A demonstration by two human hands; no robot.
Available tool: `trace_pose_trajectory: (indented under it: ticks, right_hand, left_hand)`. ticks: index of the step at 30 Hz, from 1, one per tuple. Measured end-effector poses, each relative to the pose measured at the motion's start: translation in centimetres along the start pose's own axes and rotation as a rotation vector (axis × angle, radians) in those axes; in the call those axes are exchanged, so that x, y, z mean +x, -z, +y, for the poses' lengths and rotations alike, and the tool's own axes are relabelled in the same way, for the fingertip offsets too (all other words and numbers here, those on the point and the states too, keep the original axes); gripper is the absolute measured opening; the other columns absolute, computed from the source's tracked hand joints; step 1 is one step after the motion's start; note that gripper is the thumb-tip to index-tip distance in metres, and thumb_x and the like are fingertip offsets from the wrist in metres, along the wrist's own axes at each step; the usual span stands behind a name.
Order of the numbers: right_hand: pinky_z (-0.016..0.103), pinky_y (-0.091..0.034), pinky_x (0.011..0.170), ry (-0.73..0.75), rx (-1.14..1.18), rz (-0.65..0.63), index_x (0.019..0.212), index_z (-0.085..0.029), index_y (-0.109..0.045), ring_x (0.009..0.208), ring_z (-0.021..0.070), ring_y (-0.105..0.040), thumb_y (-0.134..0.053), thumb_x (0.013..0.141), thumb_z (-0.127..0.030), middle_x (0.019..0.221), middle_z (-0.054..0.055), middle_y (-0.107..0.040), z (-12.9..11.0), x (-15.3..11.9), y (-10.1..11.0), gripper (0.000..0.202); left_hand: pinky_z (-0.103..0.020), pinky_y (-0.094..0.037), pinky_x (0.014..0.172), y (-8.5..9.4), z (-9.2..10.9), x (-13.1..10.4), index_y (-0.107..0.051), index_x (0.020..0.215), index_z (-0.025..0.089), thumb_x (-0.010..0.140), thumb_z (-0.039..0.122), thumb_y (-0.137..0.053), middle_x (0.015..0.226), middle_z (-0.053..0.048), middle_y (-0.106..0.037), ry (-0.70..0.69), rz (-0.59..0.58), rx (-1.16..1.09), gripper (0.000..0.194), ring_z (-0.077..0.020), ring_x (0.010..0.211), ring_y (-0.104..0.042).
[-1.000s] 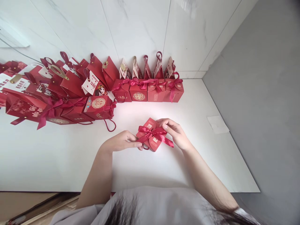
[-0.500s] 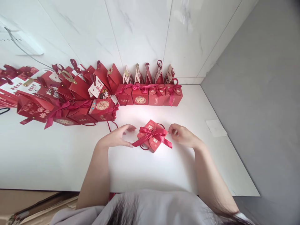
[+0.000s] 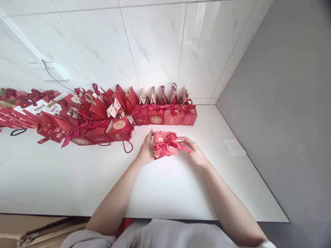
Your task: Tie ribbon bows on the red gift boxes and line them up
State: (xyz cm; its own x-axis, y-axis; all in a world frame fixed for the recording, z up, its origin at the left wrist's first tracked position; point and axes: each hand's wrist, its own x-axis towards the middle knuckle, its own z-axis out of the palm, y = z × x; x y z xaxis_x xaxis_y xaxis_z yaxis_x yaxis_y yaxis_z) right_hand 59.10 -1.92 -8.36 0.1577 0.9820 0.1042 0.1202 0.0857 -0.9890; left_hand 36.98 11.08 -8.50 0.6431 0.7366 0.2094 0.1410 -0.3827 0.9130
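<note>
A small red gift box (image 3: pixel 158 140) with gold lettering and a pink-red ribbon bow (image 3: pixel 168 144) on top is between my two hands over the white table (image 3: pixel 170 193). My left hand (image 3: pixel 147 150) is pressed along the box's left side, its thumb hidden or hard to make out. On the right side, my right hand (image 3: pixel 193 153) has its fingertips at the box's far right corner, and one ribbon tail lies across those fingers. The box now sits square to me.
Red gift boxes with bows (image 3: pixel 172 116) line the wall, with pointed bags (image 3: pixel 173 94) behind them. More red boxes and bags (image 3: pixel 99 132) crowd the left. A white paper (image 3: pixel 234 147) lies by the table's right edge. A socket (image 3: pixel 49 71) with a cable is on the tiled wall.
Both hands have closed in from either side onto the gift box. The box has turned from a slanted position to a straight one. The camera view has tilted up a little.
</note>
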Motion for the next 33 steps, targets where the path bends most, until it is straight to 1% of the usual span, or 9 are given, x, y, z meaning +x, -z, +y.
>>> trace_pose_trajectory:
  ticks: [3,5,6,8,10,12,22,29,33]
  right_hand:
    - [0.044,-0.053,0.09,0.002,0.144,0.014,0.117,-0.02,-0.056,0.1,0.0263,-0.07,-0.026,0.097,-0.057,0.112,0.012,-0.071,-0.3,0.1,0.2,0.052]
    - [0.044,-0.055,0.086,-0.021,0.277,0.041,0.111,-0.019,-0.061,0.091,0.0262,-0.072,-0.015,0.096,-0.064,0.103,0.013,-0.073,-0.6,0.1,0.2,0.066]
    - [0.043,-0.055,0.083,-0.032,0.332,0.069,0.11,-0.02,-0.062,0.087,0.0251,-0.072,-0.019,0.095,-0.067,0.1,0.012,-0.073,-0.8,0.1,0.1,0.066]
    - [0.038,-0.055,0.078,-0.041,0.381,0.142,0.107,-0.022,-0.064,0.077,0.0207,-0.071,-0.045,0.091,-0.065,0.091,0.007,-0.074,-1.0,0.1,-0.1,0.05]
    - [0.032,-0.054,0.071,-0.035,0.35,0.18,0.094,-0.022,-0.066,0.064,0.0154,-0.066,-0.07,0.082,-0.052,0.077,0.001,-0.071,-1.2,0.0,-0.3,0.033]
    - [0.029,-0.052,0.066,-0.037,0.327,0.159,0.082,-0.02,-0.066,0.057,0.0128,-0.062,-0.079,0.075,-0.043,0.067,-0.001,-0.068,-1.5,-0.1,-0.5,0.028]
    - [0.033,-0.056,0.068,-0.071,0.304,0.051,0.081,-0.019,-0.064,0.064,0.0165,-0.068,-0.079,0.075,-0.043,0.069,0.001,-0.07,-2.2,-0.8,-2.1,0.029]
    - [0.034,-0.055,0.072,-0.036,0.218,0.15,0.082,-0.02,-0.062,0.067,0.0154,-0.065,-0.074,0.079,-0.043,0.072,0.001,-0.067,-0.4,-0.3,-2.2,0.027]
    - [0.041,-0.054,0.08,-0.01,0.114,0.187,0.094,-0.02,-0.061,0.08,0.0209,-0.067,-0.067,0.085,-0.041,0.085,0.006,-0.07,1.1,-0.1,-2.2,0.023]
  left_hand:
    - [-0.051,-0.038,0.115,1.1,-0.9,0.5,-0.029,0.148,0.025,0.064,0.031,-0.082,0.147,-0.013,-0.037,-0.121,0.13,0.145,0.099,-0.0331,0.14,-0.039]
    - [-0.046,-0.043,0.112,1.5,-1.2,0.6,-0.033,0.145,0.023,0.066,0.026,-0.078,0.144,-0.014,-0.04,-0.213,0.176,0.274,0.092,-0.0311,0.136,-0.044]
    - [-0.045,-0.046,0.11,1.6,-1.4,0.6,-0.034,0.144,0.022,0.066,0.024,-0.078,0.142,-0.014,-0.042,-0.248,0.194,0.335,0.089,-0.0306,0.134,-0.046]
    - [-0.044,-0.048,0.108,1.6,-1.5,0.5,-0.036,0.142,0.022,0.064,0.023,-0.079,0.14,-0.014,-0.045,-0.279,0.218,0.405,0.089,-0.0303,0.132,-0.048]
    - [-0.045,-0.047,0.108,1.5,-1.5,0.5,-0.036,0.142,0.023,0.063,0.023,-0.08,0.14,-0.014,-0.046,-0.284,0.23,0.406,0.09,-0.0303,0.132,-0.047]
    - [-0.046,-0.048,0.107,1.3,-1.5,0.5,-0.036,0.141,0.023,0.064,0.023,-0.079,0.141,-0.014,-0.045,-0.288,0.238,0.352,0.088,-0.03,0.133,-0.046]
    - [-0.045,-0.055,0.091,1.4,-1.8,0.9,-0.045,0.129,0.021,0.058,0.027,-0.083,0.133,-0.017,-0.05,-0.244,0.357,0.21,0.081,-0.0339,0.122,-0.055]
    - [-0.042,-0.055,0.091,1.1,-1.6,0.7,-0.043,0.131,0.025,0.058,0.026,-0.084,0.132,-0.013,-0.051,-0.221,0.377,0.159,0.084,-0.0303,0.122,-0.055]
    - [-0.045,-0.052,0.098,0.8,-1.1,0.6,-0.043,0.134,0.025,0.057,0.021,-0.083,0.137,-0.014,-0.045,-0.249,0.357,0.152,0.086,-0.0314,0.129,-0.049]
